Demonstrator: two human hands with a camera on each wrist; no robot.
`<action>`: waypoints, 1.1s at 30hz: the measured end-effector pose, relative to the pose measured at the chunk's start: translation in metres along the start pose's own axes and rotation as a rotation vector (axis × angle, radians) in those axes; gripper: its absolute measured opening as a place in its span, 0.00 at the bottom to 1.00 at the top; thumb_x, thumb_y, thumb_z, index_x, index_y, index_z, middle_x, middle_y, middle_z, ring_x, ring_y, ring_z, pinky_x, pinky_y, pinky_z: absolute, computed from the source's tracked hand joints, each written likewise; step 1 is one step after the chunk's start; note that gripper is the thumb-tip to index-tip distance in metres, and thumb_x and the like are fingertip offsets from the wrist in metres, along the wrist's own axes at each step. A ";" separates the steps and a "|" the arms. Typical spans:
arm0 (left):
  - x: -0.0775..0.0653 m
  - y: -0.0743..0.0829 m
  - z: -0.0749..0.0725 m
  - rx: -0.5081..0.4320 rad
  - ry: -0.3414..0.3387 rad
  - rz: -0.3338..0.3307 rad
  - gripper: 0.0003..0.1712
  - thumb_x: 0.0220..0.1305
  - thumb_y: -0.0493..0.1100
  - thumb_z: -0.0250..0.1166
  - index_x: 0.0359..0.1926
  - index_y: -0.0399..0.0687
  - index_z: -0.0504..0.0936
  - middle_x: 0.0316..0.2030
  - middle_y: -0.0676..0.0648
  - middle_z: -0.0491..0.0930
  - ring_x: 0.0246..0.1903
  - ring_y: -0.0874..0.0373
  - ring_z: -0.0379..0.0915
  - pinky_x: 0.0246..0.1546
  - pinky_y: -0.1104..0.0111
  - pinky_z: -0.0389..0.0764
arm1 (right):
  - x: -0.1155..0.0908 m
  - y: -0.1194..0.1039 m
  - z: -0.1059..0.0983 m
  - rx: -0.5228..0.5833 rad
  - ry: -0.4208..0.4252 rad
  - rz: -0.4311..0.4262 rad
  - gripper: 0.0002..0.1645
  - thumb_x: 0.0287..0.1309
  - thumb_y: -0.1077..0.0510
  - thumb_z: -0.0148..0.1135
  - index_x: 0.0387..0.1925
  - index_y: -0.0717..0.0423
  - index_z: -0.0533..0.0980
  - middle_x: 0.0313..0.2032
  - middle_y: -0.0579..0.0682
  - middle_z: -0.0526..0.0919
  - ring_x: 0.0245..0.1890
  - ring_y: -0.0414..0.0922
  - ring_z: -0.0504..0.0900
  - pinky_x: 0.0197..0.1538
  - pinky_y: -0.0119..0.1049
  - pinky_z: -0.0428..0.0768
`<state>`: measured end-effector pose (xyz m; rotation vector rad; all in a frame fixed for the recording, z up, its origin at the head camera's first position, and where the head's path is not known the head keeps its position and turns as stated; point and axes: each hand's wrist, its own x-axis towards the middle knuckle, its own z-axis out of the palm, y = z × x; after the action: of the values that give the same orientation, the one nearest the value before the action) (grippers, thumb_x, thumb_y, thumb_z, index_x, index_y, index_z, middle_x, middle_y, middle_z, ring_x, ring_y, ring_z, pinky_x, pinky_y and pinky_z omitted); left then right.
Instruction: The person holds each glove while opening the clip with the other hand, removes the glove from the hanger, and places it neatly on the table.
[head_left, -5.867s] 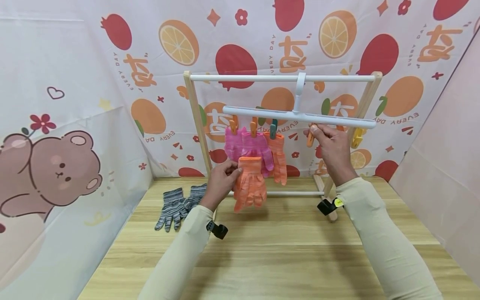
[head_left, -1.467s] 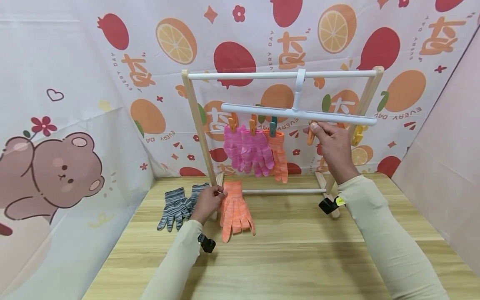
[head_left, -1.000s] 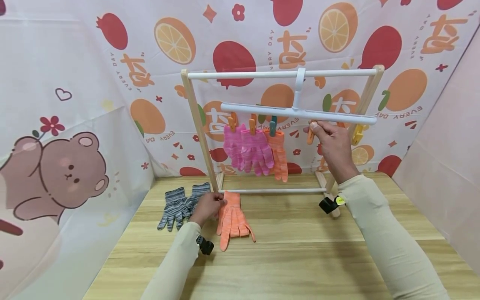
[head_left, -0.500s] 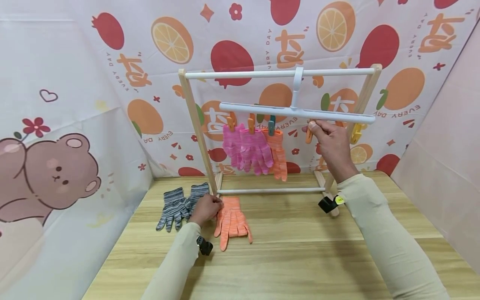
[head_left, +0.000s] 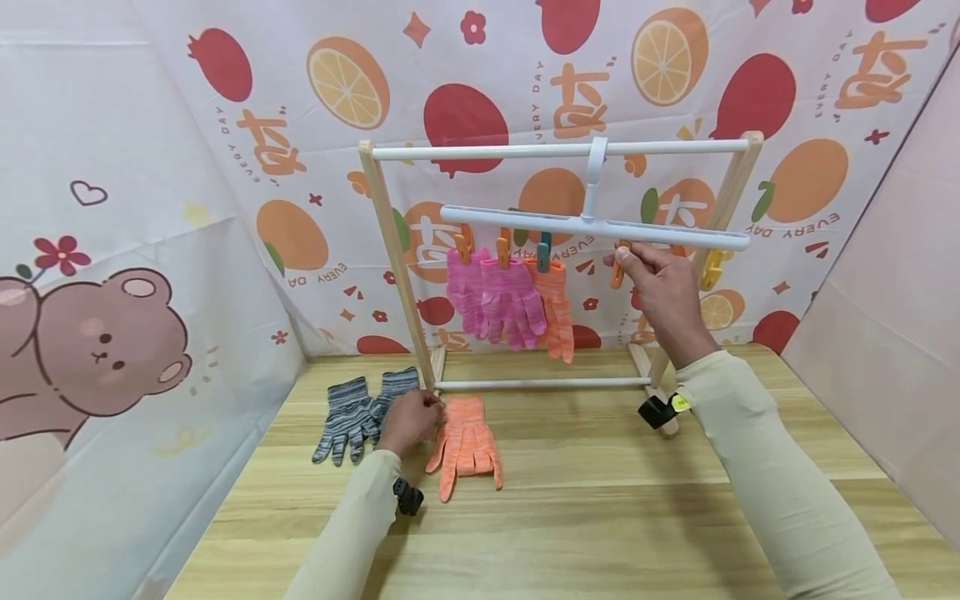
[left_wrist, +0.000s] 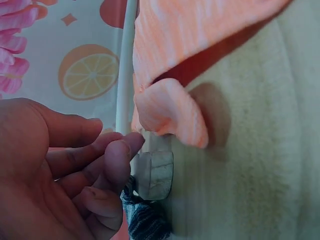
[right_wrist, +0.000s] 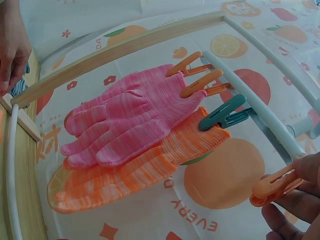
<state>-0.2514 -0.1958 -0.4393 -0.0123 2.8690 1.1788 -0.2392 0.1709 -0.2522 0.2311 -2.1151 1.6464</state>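
An orange glove point(head_left: 467, 442) lies on the table, cuff toward the rack's lower bar. Just left of its cuff is my left hand point(head_left: 408, 421), fingers loosely bent; in the left wrist view nothing sits between thumb and fingertips, and the glove point(left_wrist: 190, 35) is apart from them. With thumb and fingers, my right hand point(head_left: 667, 296) pinches an orange clothespin point(right_wrist: 275, 185) under the tilted white hanger point(head_left: 525, 221). Two pink gloves point(head_left: 513, 308) hang from orange clothespins point(head_left: 503, 248), and another orange glove point(head_left: 558, 317) from a green clothespin point(head_left: 543, 254).
Two grey striped gloves point(head_left: 348, 421) lie left of my left hand. A wooden rack point(head_left: 392, 250) carries the hanger on its white top bar point(head_left: 480, 152). Near the hanger's right end hangs a yellow clothespin point(head_left: 712, 268). Printed cloth point(head_left: 465, 50) stands behind.
My left hand has lowered the orange glove from before the pink gloves, laid it on the table and let go. My right hand keeps pinching the clothespin.
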 end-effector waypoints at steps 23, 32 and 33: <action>-0.014 0.080 0.003 -0.074 -0.013 0.300 0.11 0.76 0.45 0.60 0.48 0.47 0.86 0.32 0.52 0.84 0.24 0.52 0.81 0.23 0.64 0.79 | 0.001 0.006 -0.005 -0.031 -0.047 0.040 0.30 0.69 0.44 0.64 0.65 0.56 0.77 0.53 0.55 0.85 0.47 0.42 0.78 0.42 0.29 0.74; -0.014 0.106 0.003 -0.080 -0.039 0.385 0.10 0.75 0.43 0.60 0.49 0.47 0.84 0.35 0.49 0.84 0.22 0.57 0.79 0.23 0.64 0.79 | 0.003 0.010 -0.004 -0.070 -0.038 0.048 0.30 0.69 0.44 0.63 0.65 0.55 0.77 0.57 0.56 0.84 0.57 0.46 0.81 0.53 0.37 0.76; -0.014 0.108 0.003 -0.078 -0.040 0.390 0.10 0.75 0.44 0.60 0.49 0.47 0.84 0.35 0.51 0.84 0.22 0.58 0.78 0.23 0.64 0.79 | 0.003 0.011 -0.004 -0.075 -0.036 0.044 0.29 0.70 0.44 0.63 0.65 0.54 0.77 0.57 0.56 0.84 0.56 0.45 0.81 0.52 0.35 0.76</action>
<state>-0.2394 -0.1165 -0.3648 0.5860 2.8679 1.3251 -0.2449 0.1784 -0.2595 0.1938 -2.2183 1.5950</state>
